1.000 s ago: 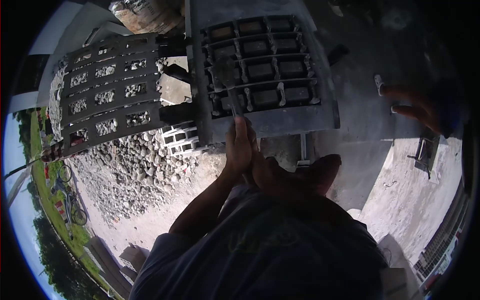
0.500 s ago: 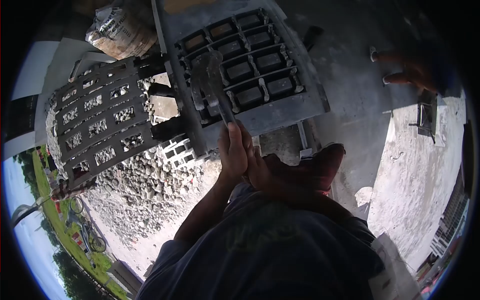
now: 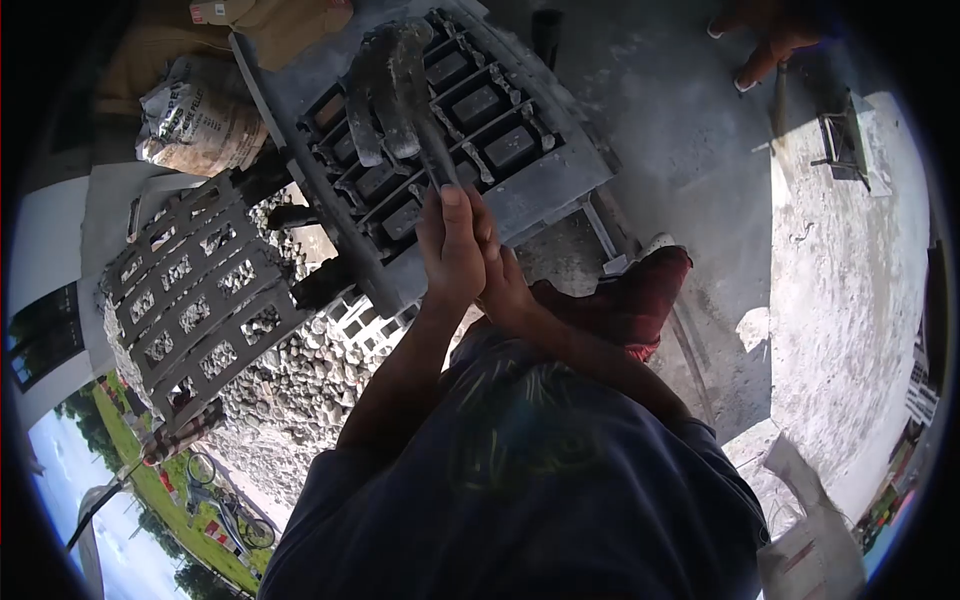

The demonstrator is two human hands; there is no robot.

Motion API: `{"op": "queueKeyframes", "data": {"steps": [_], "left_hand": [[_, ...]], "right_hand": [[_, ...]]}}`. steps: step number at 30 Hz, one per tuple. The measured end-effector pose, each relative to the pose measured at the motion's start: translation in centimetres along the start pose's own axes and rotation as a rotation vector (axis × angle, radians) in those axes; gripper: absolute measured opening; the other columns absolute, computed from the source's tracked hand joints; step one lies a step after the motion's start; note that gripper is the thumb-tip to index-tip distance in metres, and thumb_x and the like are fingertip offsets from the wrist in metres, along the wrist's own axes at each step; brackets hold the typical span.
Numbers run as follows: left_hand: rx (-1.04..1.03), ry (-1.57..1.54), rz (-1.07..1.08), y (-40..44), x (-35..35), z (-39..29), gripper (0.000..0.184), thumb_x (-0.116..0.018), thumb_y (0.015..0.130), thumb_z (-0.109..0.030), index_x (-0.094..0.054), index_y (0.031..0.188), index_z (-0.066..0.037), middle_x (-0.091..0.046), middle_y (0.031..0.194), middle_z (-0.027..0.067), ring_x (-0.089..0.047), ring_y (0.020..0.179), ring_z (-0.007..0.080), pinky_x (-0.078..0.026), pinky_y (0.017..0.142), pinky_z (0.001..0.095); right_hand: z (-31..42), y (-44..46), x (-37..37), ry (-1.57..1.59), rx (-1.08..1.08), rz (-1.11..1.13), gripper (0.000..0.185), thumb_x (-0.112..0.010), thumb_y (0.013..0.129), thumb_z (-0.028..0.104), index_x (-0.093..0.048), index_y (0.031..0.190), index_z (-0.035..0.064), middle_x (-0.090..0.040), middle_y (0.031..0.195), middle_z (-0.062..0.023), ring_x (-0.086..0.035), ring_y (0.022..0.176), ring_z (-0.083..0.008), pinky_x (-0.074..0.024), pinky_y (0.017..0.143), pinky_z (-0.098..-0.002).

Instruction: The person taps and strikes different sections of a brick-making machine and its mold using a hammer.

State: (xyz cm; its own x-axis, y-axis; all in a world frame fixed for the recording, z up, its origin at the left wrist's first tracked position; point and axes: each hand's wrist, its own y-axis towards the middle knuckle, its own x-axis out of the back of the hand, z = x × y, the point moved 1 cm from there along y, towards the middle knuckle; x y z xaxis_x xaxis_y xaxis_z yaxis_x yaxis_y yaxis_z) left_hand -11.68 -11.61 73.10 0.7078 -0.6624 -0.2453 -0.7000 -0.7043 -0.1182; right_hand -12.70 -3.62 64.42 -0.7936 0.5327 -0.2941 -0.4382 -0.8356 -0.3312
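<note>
Both hands are closed narrow around one handle: the left hand [image 3: 455,248] sits farther up it, and the right hand [image 3: 505,290] presses against its heel. Just beyond their fingers, the handle runs to the dark, forked head of the tool [image 3: 392,95], over the left part of a gridded metal mould [image 3: 510,145]. A leg in dark red cloth [image 3: 640,300] stands close to the right of the hands. To their left lie pale gravel [image 3: 290,390] and, above it, a slotted black frame [image 3: 195,290]. Farther off, beyond the frame, slumps a printed sack [image 3: 205,125]; a bicycle [image 3: 228,508] lies far out left.
</note>
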Motion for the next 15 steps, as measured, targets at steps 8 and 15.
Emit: {"op": "queueKeyframes", "data": {"steps": [8, 15], "left_hand": [[0.163, 0.041, -0.020, -1.7, 2.3, 7.7, 0.042, -0.041, 0.093, -0.045, -0.042, 0.079, -0.006, -0.043, 0.058, 0.0000, -0.039, 0.047, 0.0067, -0.034, 0.043, 0.0218], [0.391, -0.087, -0.121, -0.3, 1.8, 1.9, 0.050, -0.042, 0.086, -0.060, -0.037, 0.082, -0.011, -0.036, 0.057, 0.0002, -0.033, 0.045, 0.0098, -0.029, 0.041, 0.0252]], "right_hand": [[-4.4, -0.1, -1.5, 0.313, 0.283, -0.323, 0.061, -0.032, 0.091, 0.056, -0.055, 0.075, 0.0019, -0.051, 0.056, -0.0067, -0.054, 0.052, -0.0194, -0.0417, 0.046, -0.0343], [-1.0, -0.9, -0.9, 0.231, -0.216, 0.041, 0.060, -0.032, 0.091, 0.056, -0.049, 0.071, 0.0021, -0.049, 0.056, -0.0038, -0.053, 0.056, -0.0174, -0.0423, 0.053, -0.0321]]}}
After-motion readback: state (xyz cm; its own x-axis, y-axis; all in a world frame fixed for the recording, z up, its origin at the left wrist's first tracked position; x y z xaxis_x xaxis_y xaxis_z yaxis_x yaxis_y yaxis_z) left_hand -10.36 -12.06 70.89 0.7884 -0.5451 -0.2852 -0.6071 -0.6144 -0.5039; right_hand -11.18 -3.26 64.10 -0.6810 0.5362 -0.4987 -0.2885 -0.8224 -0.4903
